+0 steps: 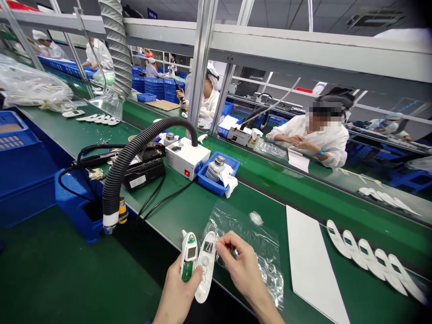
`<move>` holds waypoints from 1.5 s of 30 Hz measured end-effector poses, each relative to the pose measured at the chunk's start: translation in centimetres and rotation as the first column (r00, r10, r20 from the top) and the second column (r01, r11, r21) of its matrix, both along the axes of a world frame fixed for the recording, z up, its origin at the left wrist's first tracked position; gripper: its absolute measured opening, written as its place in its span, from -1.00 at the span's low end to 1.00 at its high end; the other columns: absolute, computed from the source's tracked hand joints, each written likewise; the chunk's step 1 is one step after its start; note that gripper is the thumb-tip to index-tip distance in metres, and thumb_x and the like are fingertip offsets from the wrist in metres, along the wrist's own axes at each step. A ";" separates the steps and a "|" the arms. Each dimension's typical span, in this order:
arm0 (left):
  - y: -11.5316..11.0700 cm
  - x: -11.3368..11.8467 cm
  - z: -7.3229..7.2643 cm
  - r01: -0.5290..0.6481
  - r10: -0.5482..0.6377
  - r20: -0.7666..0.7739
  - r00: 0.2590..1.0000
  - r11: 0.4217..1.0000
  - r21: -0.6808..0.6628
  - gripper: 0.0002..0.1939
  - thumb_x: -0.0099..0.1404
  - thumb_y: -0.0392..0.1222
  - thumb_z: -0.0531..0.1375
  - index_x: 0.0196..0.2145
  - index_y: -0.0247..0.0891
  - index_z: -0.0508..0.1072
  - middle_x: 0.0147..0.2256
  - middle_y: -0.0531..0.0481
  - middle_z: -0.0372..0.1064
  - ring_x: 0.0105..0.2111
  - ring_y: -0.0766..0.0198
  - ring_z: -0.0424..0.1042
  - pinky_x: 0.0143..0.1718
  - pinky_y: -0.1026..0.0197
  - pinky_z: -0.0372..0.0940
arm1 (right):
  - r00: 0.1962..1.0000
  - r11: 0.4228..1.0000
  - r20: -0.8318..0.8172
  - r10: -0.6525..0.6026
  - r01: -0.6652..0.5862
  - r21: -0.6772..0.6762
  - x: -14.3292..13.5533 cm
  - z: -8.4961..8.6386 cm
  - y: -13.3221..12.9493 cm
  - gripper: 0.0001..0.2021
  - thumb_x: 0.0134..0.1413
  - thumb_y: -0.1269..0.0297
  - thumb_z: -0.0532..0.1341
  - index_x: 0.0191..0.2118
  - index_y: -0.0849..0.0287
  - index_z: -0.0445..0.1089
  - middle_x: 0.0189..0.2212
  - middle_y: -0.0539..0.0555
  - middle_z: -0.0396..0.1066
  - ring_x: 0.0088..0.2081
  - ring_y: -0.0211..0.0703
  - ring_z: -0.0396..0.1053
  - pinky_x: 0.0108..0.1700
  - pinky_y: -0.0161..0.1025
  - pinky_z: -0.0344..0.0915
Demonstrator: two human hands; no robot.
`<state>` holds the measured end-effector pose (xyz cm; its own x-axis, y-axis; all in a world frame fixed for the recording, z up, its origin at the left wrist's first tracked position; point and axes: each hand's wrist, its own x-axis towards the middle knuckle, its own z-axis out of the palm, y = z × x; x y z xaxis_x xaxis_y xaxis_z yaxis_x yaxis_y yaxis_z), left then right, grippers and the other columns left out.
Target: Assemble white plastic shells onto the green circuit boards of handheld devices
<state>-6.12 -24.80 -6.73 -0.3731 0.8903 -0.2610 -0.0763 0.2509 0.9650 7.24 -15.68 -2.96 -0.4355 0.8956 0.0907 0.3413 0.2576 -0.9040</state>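
My left hand (178,288) is closed around an opened white ear thermometer body (189,252), which shows a small grey screen and a green circuit board. The same hand's thumb holds a white cover (204,279) beside it, a long oval shell with a window and round button openings. My right hand (236,258) is at the cover's upper edge, thumb and forefinger pinched together; whatever lies between the fingertips is too small to make out. Beneath and beyond this hand, a clear plastic bag (243,229) lies flat on the green bench, with a small clear clump (256,218) near its far edge.
Several white covers (366,254) lie in a row at the right, beside a white sheet (312,261). A blue tray (216,180) holds a bottle and cloth, next to a white box (185,157) with a ribbed black hose (135,144). A co-worker (317,130) sits across the bench.
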 end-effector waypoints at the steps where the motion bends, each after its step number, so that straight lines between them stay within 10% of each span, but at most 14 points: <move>1: 0.0 0.1 0.0 0.001 -0.001 -0.002 1.000 1.000 -0.002 -0.71 0.19 -0.02 0.21 -0.27 -0.32 0.48 -0.36 -0.08 0.52 -0.34 0.12 0.42 -0.30 0.20 0.31 | 1.000 1.000 0.005 -0.001 0.001 -0.002 0.1 -0.1 -0.1 -0.75 0.20 0.22 0.13 -0.49 0.16 0.28 -0.49 -0.03 0.24 -0.42 -0.21 0.17 -0.34 -0.27 0.09; 18: 0.1 1.2 0.4 0.009 -0.010 -0.044 0.999 1.000 -0.027 -0.66 0.15 0.04 0.24 -0.28 -0.31 0.50 -0.38 -0.09 0.51 -0.36 0.09 0.41 -0.29 0.18 0.32 | 0.993 0.992 -0.006 -0.116 0.116 -0.046 1.2 -1.3 -1.3 -0.80 0.17 0.19 0.16 -0.42 0.14 0.25 -0.50 -0.07 0.21 -0.46 -0.24 0.13 -0.38 -0.30 0.08; 27: -0.7 1.2 0.8 -0.025 0.025 0.008 1.000 0.999 0.037 -0.58 0.15 0.01 0.27 -0.14 -0.34 0.51 -0.39 -0.11 0.51 -0.33 0.06 0.44 -0.29 0.21 0.35 | 0.952 0.942 -0.229 -0.201 0.123 -0.313 -0.5 -2.5 -2.9 -0.74 0.06 0.16 0.29 -0.35 0.10 0.17 -0.53 -0.13 0.19 -0.50 -0.29 0.16 -0.42 -0.37 0.15; 32: -1.9 1.0 0.1 -0.253 0.240 0.150 0.959 0.965 0.069 -0.52 0.04 0.12 0.36 -0.22 -0.31 0.52 -0.38 -0.11 0.50 -0.35 0.09 0.45 -0.27 0.21 0.37 | 0.890 0.823 -0.430 -0.156 -0.124 -0.554 -2.9 -3.1 -4.6 -0.60 -0.05 -0.06 0.36 -0.34 0.22 0.38 -0.49 0.06 0.45 -0.48 -0.19 0.34 -0.37 -0.31 0.29; 38: -2.6 -6.5 -2.1 -0.537 0.441 0.559 0.702 0.843 0.010 -0.40 0.12 0.33 0.21 -0.16 -0.27 0.44 -0.56 0.10 0.30 -0.70 0.50 0.07 -0.76 0.46 -0.13 | 0.866 0.756 -0.395 -0.307 -0.030 -0.654 -5.2 -4.0 -5.7 -0.51 -0.24 -0.11 0.44 -0.33 0.25 0.49 -0.54 0.10 0.48 -0.55 -0.14 0.40 -0.51 -0.31 0.32; 45: -3.3 -14.0 -3.9 -0.647 0.505 0.638 0.581 0.763 -0.015 -0.58 0.20 0.15 0.22 -0.31 -0.33 0.45 -0.52 0.08 0.28 -0.64 0.44 0.21 -0.72 0.42 0.06 | 0.867 0.634 -0.472 -0.158 -0.277 -0.722 -10.9 -5.8 -6.1 -0.44 -0.19 -0.16 0.41 -0.28 0.28 0.41 -0.63 0.03 0.40 -0.77 -0.43 0.15 -0.78 -0.53 -0.07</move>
<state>-20.16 -28.12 -10.66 -0.6633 0.5961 -0.4524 -0.6837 -0.2370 0.6902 -3.65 -21.80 -8.76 -0.5885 0.7054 -0.3950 -0.1487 -0.5747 -0.8047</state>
